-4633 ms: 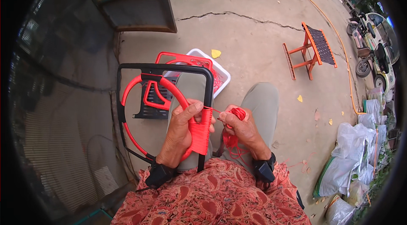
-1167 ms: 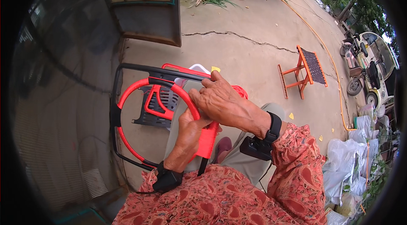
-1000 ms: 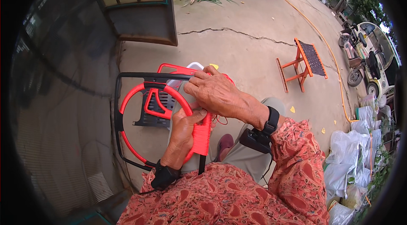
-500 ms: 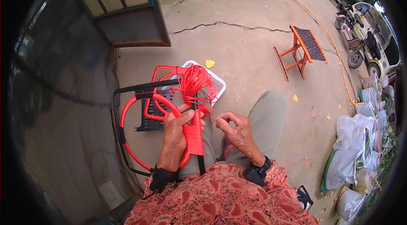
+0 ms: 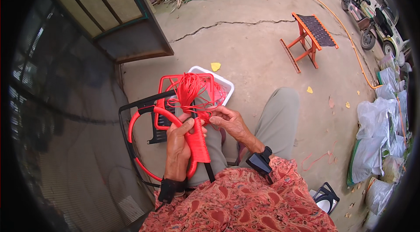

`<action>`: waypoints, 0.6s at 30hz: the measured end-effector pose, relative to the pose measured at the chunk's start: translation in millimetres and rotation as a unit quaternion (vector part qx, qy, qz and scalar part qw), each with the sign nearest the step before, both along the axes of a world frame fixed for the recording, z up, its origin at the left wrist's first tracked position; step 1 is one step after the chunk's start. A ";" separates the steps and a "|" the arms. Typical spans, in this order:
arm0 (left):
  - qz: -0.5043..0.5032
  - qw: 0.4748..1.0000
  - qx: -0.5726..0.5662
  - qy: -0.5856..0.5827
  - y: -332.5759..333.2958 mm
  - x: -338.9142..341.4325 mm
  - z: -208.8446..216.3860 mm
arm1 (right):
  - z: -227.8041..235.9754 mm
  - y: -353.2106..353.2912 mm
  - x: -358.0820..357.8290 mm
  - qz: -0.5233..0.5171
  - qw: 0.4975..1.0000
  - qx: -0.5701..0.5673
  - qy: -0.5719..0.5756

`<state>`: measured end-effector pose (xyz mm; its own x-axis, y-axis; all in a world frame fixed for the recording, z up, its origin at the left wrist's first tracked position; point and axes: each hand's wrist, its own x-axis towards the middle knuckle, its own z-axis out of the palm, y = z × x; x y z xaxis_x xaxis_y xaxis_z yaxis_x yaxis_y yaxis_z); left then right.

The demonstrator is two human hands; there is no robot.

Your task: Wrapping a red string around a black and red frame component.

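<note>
Frame [image 5: 168,115], black and red: left hand [image 5: 177,144] closes around its cord-wrapped right edge; right hand [image 5: 229,123], half-open, touches the red cord bundle [image 5: 188,91]; grip cannot be determined.

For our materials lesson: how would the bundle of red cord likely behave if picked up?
The bundle of red cord is probably floppy, since its thin strands bend into loops. Stray loops sticking out at its sides might tangle.

You can make out no readable text, label, brand, number or sign on anything in your view
</note>
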<state>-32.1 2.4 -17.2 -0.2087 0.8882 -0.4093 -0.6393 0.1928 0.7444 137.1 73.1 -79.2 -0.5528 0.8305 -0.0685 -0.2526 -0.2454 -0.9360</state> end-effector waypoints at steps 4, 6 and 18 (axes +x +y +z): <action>-0.008 1.000 0.015 -0.020 1.0 -1.7 -1.7 | 5.0 2.8 -0.1 0.011 0.998 -0.036 0.041; -0.007 1.000 0.015 -0.016 -0.3 -1.7 -3.2 | -5.6 4.1 5.5 -0.046 0.985 -0.126 0.106; -0.012 0.999 0.032 0.004 -4.0 2.6 9.4 | -43.7 -16.9 13.4 -0.096 0.954 -0.275 0.072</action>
